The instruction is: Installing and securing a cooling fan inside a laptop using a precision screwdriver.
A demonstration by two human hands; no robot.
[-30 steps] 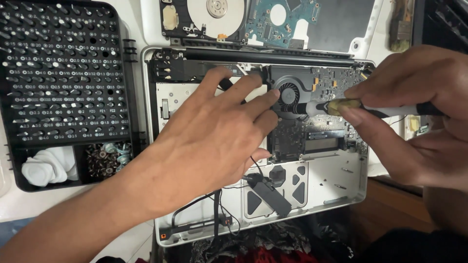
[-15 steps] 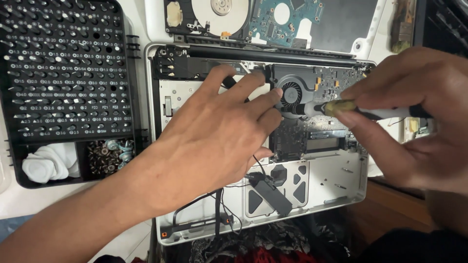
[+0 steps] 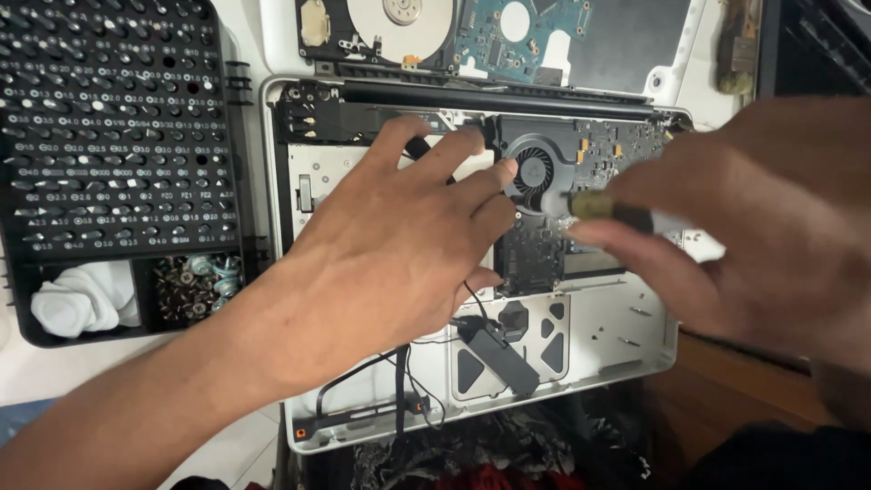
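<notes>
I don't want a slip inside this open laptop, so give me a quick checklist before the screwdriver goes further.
1. Left hand braced flat on the open laptop: ok.
2. Right hand gripping the screwdriver: ok.
3. Tip seated in a screw: cannot tell, blurred.
4. Tip clear of the fan: cannot tell.
5. Loose black cables away from the tool: ok.
6. Bit tray within reach: ok.

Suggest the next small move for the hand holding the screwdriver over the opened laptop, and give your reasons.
Probably settle the screwdriver tip down beside the fan. The right hand holds it level, blurred, with the tip near the fan's edge, while the left hand lies flat on the laptop, steadying it.
</notes>
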